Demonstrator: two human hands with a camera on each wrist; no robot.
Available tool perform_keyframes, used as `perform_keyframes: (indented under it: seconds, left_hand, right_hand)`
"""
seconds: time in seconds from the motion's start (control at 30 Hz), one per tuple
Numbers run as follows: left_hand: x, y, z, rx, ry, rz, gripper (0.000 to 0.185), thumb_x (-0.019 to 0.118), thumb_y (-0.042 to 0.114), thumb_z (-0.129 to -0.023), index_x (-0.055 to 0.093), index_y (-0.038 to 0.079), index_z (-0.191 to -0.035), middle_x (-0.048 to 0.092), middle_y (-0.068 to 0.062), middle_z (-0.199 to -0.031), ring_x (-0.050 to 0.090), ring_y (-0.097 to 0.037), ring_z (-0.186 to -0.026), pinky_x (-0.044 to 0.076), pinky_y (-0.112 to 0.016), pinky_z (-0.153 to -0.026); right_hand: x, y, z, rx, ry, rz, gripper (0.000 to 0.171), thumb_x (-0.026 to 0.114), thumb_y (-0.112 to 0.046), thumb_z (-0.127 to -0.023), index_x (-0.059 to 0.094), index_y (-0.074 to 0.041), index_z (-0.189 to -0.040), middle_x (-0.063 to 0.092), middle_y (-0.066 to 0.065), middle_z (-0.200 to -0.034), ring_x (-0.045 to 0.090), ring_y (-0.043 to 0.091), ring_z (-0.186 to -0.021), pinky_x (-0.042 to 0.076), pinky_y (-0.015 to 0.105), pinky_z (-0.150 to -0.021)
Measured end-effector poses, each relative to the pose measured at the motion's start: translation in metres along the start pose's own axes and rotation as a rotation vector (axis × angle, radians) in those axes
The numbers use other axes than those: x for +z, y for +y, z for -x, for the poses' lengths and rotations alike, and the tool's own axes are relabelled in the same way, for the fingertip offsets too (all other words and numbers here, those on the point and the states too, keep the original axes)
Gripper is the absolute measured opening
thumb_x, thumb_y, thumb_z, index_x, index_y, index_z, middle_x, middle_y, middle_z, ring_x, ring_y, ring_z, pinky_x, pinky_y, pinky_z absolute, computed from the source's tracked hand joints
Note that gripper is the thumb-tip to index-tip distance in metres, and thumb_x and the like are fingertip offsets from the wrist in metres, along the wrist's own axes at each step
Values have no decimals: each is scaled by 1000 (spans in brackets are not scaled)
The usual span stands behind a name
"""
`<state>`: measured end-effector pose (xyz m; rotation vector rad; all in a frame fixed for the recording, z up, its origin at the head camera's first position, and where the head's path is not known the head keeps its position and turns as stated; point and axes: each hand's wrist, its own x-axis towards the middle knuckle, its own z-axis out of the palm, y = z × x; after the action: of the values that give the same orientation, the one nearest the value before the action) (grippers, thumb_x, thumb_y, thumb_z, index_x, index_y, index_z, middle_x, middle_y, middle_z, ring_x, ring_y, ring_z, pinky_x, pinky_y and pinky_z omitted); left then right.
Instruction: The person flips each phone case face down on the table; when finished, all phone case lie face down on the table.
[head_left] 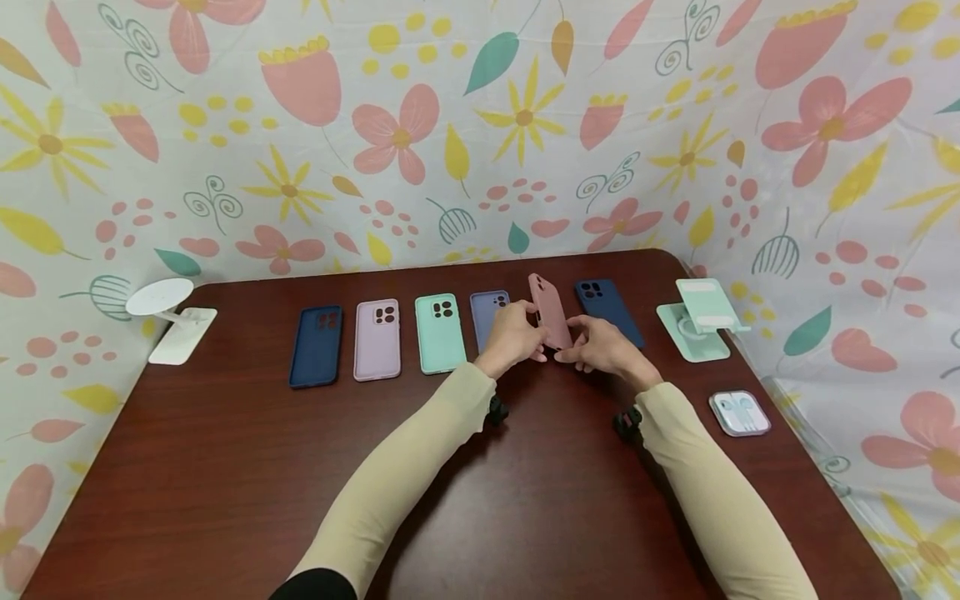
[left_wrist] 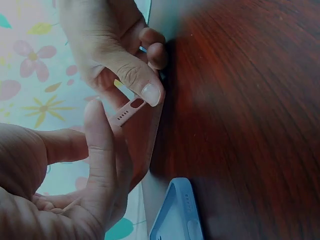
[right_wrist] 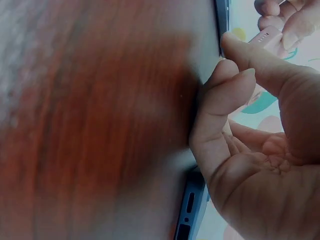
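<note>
A pink phone case (head_left: 550, 310) stands tilted up off the table between the two hands. My left hand (head_left: 513, 335) grips its left side, thumb and fingers around the edge. At its lower right corner, my right hand (head_left: 597, 345) pinches the case. The left wrist view shows the case's end (left_wrist: 131, 111), with a port cut-out and small holes, beside the right thumb. To the left lies a periwinkle phone case (head_left: 485, 312), partly covered by the left hand. A blue phone case (head_left: 611, 312) lies to the right, near the right hand.
Further left in the row are a navy case (head_left: 316, 350), a lilac case (head_left: 377, 346) and a mint case (head_left: 441, 337). A white stand (head_left: 183, 336) is at the far left. On the right are a mint folding stand (head_left: 701, 321) and boxed earphones (head_left: 739, 413). Patterned cloth hangs behind the table.
</note>
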<state>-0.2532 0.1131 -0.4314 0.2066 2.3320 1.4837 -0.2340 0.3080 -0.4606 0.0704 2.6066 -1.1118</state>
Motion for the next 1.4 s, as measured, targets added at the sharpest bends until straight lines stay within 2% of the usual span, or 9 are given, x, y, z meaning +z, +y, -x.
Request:
perform_keyframes:
  seconds: [0.27, 0.37, 0.43, 0.5, 0.6, 0.73, 0.97, 1.2, 1.4]
  left_hand:
    - [5, 0, -6, -25, -11, -132, 54, 68, 6, -106, 55, 3, -158, 75, -12, -74, 82, -32, -72, 69, -39, -71]
    - [12, -14, -22, -29, -15, -197, 27, 71, 10, -104, 73, -1, -128, 74, -10, -71, 78, -21, -59, 66, -30, -61]
    - [20, -27, -38, -32, -18, -243, 10, 75, 12, -101, 77, 2, -102, 74, -9, -69, 75, -15, -54, 63, -27, -57]
    - [27, -39, -52, -30, -18, -285, 19, 79, 16, -99, 75, 8, -82, 73, -6, -66, 73, -11, -51, 61, -25, -54]
    - [33, -48, -66, -28, -24, -344, 25, 83, 21, -96, 75, 11, -74, 73, -4, -62, 74, -11, -50, 61, -25, -52]
    - [37, -52, -74, -26, -27, -419, 25, 81, 25, -97, 76, 12, -76, 73, -2, -59, 73, -10, -47, 60, -25, -49]
    - [43, -48, -77, -35, -16, -508, 17, 78, 22, -98, 77, 10, -86, 71, -4, -65, 69, -10, -43, 57, -24, -45]
    - [42, -45, -71, -53, -11, -522, 12, 83, 22, -94, 78, 12, -90, 74, -7, -79, 70, -11, -44, 58, -26, -46]
    - [32, -40, -58, -20, -40, -463, 19, 82, 26, -98, 79, 9, -90, 74, -7, -71, 73, -12, -49, 60, -26, -53]
  right_hand:
    - [0, 1, 3, 51, 15, -25, 84, 83, -14, -96, 38, 2, -165, 68, 10, -83, 70, 13, -62, 64, 29, -63]
    - [1, 2, 3, 61, 25, -33, 83, 82, -12, -97, 37, 2, -165, 67, 9, -81, 69, 12, -60, 63, 27, -61]
    - [1, 2, 4, 65, 29, -31, 83, 82, -11, -97, 37, 2, -166, 67, 9, -81, 68, 11, -59, 62, 26, -60]
    - [1, 2, 5, 65, 29, -23, 84, 82, -11, -97, 36, 2, -166, 66, 9, -82, 68, 11, -59, 62, 26, -59]
    - [1, 2, 6, 67, 29, -15, 84, 81, -11, -98, 35, 1, -168, 66, 10, -84, 68, 11, -59, 62, 26, -59]
    - [2, 3, 6, 69, 29, -13, 85, 80, -10, -99, 33, 1, -169, 67, 10, -84, 69, 10, -59, 63, 26, -59]
    - [2, 2, 7, 71, 33, 6, 85, 79, -10, -99, 33, 2, -169, 67, 11, -85, 68, 10, -58, 63, 27, -59]
    - [1, -1, 9, 73, 33, 23, 86, 79, -12, -99, 32, 2, -169, 68, 11, -84, 69, 11, -59, 62, 27, -60]
    - [-1, -8, 16, 58, 53, 78, 91, 80, -20, -99, 26, 2, -170, 70, 11, -81, 69, 16, -59, 59, 28, -64]
